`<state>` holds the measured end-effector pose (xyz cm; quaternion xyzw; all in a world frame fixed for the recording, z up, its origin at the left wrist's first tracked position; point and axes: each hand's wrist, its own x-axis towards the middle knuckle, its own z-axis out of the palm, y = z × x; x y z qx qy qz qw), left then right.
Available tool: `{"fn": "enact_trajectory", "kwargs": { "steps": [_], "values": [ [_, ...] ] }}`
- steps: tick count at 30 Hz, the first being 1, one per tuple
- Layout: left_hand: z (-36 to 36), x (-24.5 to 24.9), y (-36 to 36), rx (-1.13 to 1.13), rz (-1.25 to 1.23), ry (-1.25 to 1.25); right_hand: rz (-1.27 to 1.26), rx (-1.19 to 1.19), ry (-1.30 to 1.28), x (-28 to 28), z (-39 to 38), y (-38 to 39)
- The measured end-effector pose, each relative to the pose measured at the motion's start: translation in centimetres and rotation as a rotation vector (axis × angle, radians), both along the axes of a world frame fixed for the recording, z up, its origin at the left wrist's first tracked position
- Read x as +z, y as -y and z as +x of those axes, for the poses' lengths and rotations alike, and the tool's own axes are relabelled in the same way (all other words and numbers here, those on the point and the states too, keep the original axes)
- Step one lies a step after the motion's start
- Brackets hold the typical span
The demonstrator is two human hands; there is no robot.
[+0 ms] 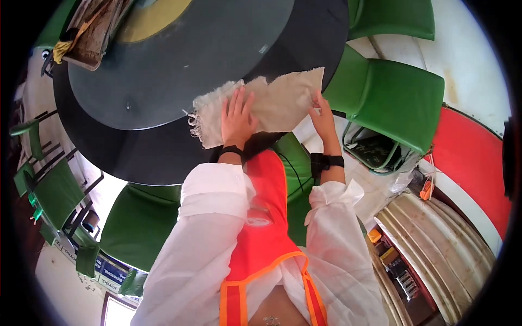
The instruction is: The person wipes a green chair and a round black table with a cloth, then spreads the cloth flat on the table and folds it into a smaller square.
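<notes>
A beige piece of cloth (283,103) with frayed edges lies at the near right edge of the round black table (147,155). Loose threads hang from its left end. My left hand (237,119) rests flat on the left part of the cloth, fingers stretched out. At the cloth's right end, my right hand (322,117) has its thumb and fingertips closed on the edge. Part of the cloth reaches past the table's rim between my hands.
A grey turntable (179,81) covers the table's middle. At the far left stands a worn metal tray (87,54) with a yellow-and-black item. Green chairs (399,100) surround the table. A cabinet (435,250) with a beige curtain stands at the lower right.
</notes>
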<state>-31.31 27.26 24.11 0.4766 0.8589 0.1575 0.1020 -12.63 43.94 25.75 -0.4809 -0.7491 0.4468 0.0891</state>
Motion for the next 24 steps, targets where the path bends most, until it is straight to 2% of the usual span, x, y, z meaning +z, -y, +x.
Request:
{"fn": "enact_trajectory", "kwargs": {
  "steps": [2,4,6,8,9,10,12,18,20,22,24],
  "values": [
    [0.1,-0.2,0.1,-0.020,-0.018,-0.039,-0.060,-0.064,-0.057,0.6,0.9,1.2],
    [0.0,-0.3,0.1,-0.019,0.022,-0.041,-0.378,-0.272,-0.272,2.4,0.4,2.9],
    [-0.2,-0.3,0.4,-0.040,0.063,-0.027,-0.449,-0.330,-0.331,5.3,0.4,4.6],
    [-0.8,-0.5,1.2,-0.046,0.086,-0.008,-0.952,-0.675,-1.013,7.4,1.0,5.6],
    [-1.0,-0.6,1.7,-0.056,0.089,0.017,-1.028,-0.748,-1.213,8.3,1.4,6.0],
    [-1.2,-0.4,2.4,-0.055,0.103,0.012,-1.020,-0.736,-1.219,9.0,1.9,6.5],
    [-2.1,0.0,4.5,-0.040,0.051,-0.037,-1.090,-0.738,-1.424,10.0,2.3,7.4],
    [-5.2,0.4,14.3,0.027,-0.026,-0.079,-1.113,-0.711,-1.248,9.6,0.8,10.7],
    [-5.8,0.7,17.3,0.062,-0.055,-0.100,-1.002,-0.678,-0.932,7.7,0.4,11.6],
    [-6.1,0.8,20.0,0.101,-0.143,-0.093,-0.943,-0.585,-0.844,5.7,-0.6,12.9],
    [-6.4,0.9,22.6,0.154,-0.137,-0.101,-0.919,-0.531,-0.636,4.5,-2.7,14.6]
  ]
}}
